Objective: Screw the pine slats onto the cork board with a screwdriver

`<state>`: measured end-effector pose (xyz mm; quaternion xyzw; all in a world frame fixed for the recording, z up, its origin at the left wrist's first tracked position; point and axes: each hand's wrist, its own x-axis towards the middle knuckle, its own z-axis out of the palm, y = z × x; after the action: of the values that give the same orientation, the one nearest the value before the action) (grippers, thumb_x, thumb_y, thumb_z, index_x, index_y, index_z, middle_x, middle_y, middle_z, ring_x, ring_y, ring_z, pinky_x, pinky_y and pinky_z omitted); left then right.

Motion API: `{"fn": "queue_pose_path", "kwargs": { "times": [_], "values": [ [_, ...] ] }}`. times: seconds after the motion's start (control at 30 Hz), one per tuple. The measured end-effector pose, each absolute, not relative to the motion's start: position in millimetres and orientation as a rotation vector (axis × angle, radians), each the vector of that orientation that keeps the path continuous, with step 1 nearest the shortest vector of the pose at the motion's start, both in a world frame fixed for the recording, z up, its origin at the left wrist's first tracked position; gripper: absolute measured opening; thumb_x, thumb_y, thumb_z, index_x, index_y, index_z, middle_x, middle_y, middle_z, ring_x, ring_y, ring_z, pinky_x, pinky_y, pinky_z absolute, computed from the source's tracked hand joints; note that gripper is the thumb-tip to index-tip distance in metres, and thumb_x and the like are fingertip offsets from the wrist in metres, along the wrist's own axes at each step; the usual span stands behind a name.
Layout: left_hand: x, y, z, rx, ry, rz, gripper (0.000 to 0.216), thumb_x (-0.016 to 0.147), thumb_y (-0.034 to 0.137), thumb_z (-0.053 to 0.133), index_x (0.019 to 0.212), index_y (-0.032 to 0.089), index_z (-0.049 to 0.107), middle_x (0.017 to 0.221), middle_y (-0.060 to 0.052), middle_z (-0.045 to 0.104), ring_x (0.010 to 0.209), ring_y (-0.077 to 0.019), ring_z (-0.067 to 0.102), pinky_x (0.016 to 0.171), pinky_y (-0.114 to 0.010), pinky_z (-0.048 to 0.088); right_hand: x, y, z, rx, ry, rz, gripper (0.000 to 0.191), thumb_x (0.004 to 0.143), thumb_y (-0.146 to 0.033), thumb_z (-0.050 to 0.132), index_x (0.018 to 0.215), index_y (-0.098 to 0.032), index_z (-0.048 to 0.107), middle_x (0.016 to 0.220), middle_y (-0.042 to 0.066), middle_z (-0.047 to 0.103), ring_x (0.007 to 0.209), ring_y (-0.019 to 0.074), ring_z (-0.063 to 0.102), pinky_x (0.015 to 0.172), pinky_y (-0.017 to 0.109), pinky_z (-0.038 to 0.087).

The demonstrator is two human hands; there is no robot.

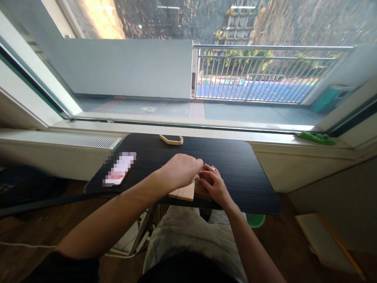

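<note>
Over the near middle of the black table (235, 169), my left hand (181, 171) is closed, with its fingers curled down. Whatever lies inside its grip is hidden. Close to its fingertips, my right hand (217, 184) rests with bent fingers apart, thumb and forefinger bowed over a brown wooden-looking piece (203, 192). That piece is partly covered by both hands. Pale wooden strips (184, 192) lie side by side at the table's front edge, under and in front of my left hand.
A bent pale wooden piece (171, 140) lies at the table's back edge. On the left is a phone (120, 169) with a blurred screen. A green cloth (315, 138) sits on the windowsill, and a green basin (255, 220) shows below the table. The radiator (59, 143) stands left.
</note>
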<state>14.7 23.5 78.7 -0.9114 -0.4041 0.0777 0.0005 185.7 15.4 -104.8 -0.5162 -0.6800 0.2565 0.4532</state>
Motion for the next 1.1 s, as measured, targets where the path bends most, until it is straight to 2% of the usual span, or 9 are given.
{"fn": "queue_pose_path", "kwargs": {
  "times": [0.13,0.3,0.47,0.6,0.83,1.1],
  "values": [
    [10.9,22.4,73.4,-2.899,-1.256,0.175,0.017,0.089,0.029,0.065,0.098,0.015,0.062,0.098,-0.011,0.075,0.095,-0.0299,0.072,0.069,-0.031,0.048,186.3,15.9,-105.3,-1.282,-1.672,0.635,0.023,0.082,-0.032,0.065,0.102,-0.025,0.075,0.141,0.009,0.058,0.139,0.0279,0.042,0.120,0.053,0.022],
    [5.4,20.9,70.0,-2.862,-1.259,0.155,0.027,0.091,0.036,0.062,0.108,0.015,0.060,0.104,-0.011,0.074,0.095,-0.0291,0.072,0.068,-0.031,0.049,186.7,16.6,-106.9,-1.283,-1.664,0.639,0.024,0.081,-0.032,0.065,0.102,-0.025,0.075,0.141,0.008,0.059,0.139,0.0284,0.042,0.120,0.054,0.022],
    [6.6,18.2,74.6,-2.689,-1.425,0.167,0.047,0.095,0.055,0.048,0.103,0.011,0.061,0.085,-0.015,0.074,0.082,-0.0322,0.074,0.060,-0.032,0.047,186.5,17.4,-109.6,-1.266,-1.643,0.634,0.023,0.081,-0.033,0.065,0.101,-0.026,0.075,0.139,0.008,0.060,0.137,0.0290,0.044,0.119,0.054,0.024],
    [9.0,18.1,77.3,-2.609,-1.476,0.178,0.051,0.101,0.047,0.033,0.096,0.008,0.065,0.080,-0.018,0.074,0.081,-0.0315,0.074,0.060,-0.032,0.045,186.2,18.0,-110.0,-1.267,-1.638,0.640,0.022,0.081,-0.033,0.065,0.099,-0.026,0.075,0.140,0.008,0.059,0.137,0.0295,0.043,0.118,0.054,0.026],
    [10.0,21.7,72.2,-2.644,-1.342,0.175,0.045,0.098,0.048,0.046,0.087,0.010,0.068,0.075,-0.017,0.074,0.077,-0.0304,0.074,0.058,-0.030,0.043,185.7,18.2,-109.0,-1.277,-1.627,0.661,0.023,0.080,-0.033,0.065,0.099,-0.026,0.075,0.140,0.008,0.060,0.137,0.0301,0.042,0.119,0.056,0.024],
    [7.5,25.3,68.6,-2.630,-1.304,0.152,0.045,0.098,0.051,0.047,0.090,0.011,0.065,0.074,-0.015,0.072,0.075,-0.0285,0.074,0.055,-0.028,0.041,185.8,17.6,-108.4,-1.276,-1.620,0.659,0.023,0.080,-0.031,0.065,0.100,-0.026,0.076,0.139,0.007,0.060,0.137,0.0301,0.043,0.119,0.056,0.024]
  ]
}}
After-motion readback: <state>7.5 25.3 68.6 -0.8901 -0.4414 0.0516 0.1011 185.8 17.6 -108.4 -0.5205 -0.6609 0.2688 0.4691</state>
